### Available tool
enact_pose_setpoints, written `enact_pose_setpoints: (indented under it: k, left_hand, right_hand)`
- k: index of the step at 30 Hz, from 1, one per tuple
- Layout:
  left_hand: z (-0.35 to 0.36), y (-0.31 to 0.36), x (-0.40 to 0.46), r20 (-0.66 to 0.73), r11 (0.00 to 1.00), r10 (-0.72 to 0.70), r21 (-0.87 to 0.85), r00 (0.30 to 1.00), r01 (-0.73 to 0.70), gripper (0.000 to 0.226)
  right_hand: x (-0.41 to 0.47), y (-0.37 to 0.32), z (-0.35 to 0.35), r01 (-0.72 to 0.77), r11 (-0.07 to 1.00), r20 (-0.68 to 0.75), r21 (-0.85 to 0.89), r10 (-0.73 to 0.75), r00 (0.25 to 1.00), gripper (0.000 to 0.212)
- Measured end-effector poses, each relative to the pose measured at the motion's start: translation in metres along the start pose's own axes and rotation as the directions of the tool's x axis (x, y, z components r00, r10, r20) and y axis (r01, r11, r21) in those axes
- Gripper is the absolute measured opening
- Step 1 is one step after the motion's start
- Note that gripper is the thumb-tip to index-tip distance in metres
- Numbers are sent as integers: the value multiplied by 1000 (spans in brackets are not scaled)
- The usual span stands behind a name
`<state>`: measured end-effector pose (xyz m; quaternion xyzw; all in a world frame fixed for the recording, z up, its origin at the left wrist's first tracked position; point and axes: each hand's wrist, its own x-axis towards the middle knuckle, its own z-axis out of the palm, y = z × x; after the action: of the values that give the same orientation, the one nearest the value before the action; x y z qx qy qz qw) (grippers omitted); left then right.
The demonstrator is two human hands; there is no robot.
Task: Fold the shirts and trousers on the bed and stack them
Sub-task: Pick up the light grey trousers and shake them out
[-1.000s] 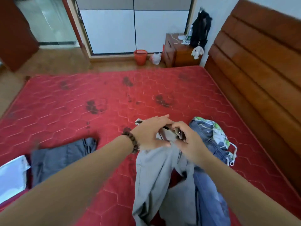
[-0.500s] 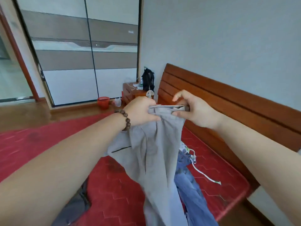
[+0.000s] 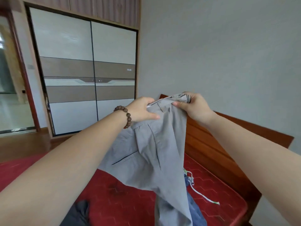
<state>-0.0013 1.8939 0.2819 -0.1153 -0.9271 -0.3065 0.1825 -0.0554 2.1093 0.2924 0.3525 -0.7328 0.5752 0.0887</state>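
Holding up grey trousers (image 3: 156, 144) by the waistband, left hand (image 3: 141, 110) and right hand (image 3: 193, 106) both pinching it above the red mattress (image 3: 123, 198).

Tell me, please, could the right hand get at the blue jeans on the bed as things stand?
Probably not yet: the right hand grips the waistband of the grey trousers, which hang over the blue jeans.

grey trousers (image 3: 156, 154) legs cut off below, left fingers (image 3: 150, 101) hidden

We see a plain grey wall (image 3: 219, 54) on our right, a sliding-door wardrobe (image 3: 88, 75) in white and brown panels ahead, a wooden headboard (image 3: 216, 144), a brown wooden floor (image 3: 21, 144), and daylight through a doorway (image 3: 8, 79) at left.
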Motion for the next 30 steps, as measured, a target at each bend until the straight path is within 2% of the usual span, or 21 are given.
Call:
enact_pose_setpoints:
  k: [3,6,8,11,14,16,18,20,23,25,27,28,30]
  left_hand:
    - [-1,-14,-23,88,993,-113,-13,990,114,45]
    - [22,-25,-51,138,970,-243,66,960,236,35]
    - [46,-31,-61,98,946,-313,123,945,300,28]
    - [73,-43,-68,43,929,-361,100,932,356,22]
    - [71,-40,-66,-58,919,-392,-74,918,388,21]
    - [53,-25,-59,-146,909,-392,-214,908,358,17]
    - [33,-11,-46,-226,911,-368,-285,902,300,8]
    - [16,5,-36,-270,901,-366,-342,891,266,20]
    - [-7,37,-28,-358,848,-371,-507,857,156,15]
    - [-21,65,-25,-443,749,-366,-663,818,-24,11]
    - [-18,82,-22,-441,582,-384,-798,811,-158,4]
    - [-11,86,-23,-409,541,-400,-828,820,-149,1]
    - [2,86,-29,-374,591,-412,-803,831,-68,3]
  right_hand:
    - [9,-20,-23,51,998,-67,27,-49,997,16]
    - [10,-37,-48,59,996,-64,70,-55,996,15]
    - [10,-44,-64,67,996,-53,65,-63,997,13]
    - [7,-40,-94,51,999,-93,11,-49,994,16]
    - [-4,-22,-140,-17,999,-179,-40,9,984,13]
    - [-19,-10,-167,-61,996,-242,-65,44,969,11]
    - [-37,1,-186,-99,992,-306,-80,70,949,12]
    - [-52,9,-197,-125,991,-345,-41,103,933,13]
    - [-67,0,-214,-128,991,-392,42,134,910,13]
    - [-72,-13,-226,-20,994,-422,109,65,904,8]
    - [-77,-17,-227,88,977,-454,196,11,891,10]
    - [-79,-13,-223,82,972,-454,221,28,891,11]
    - [-87,-4,-213,-35,984,-404,173,104,909,13]
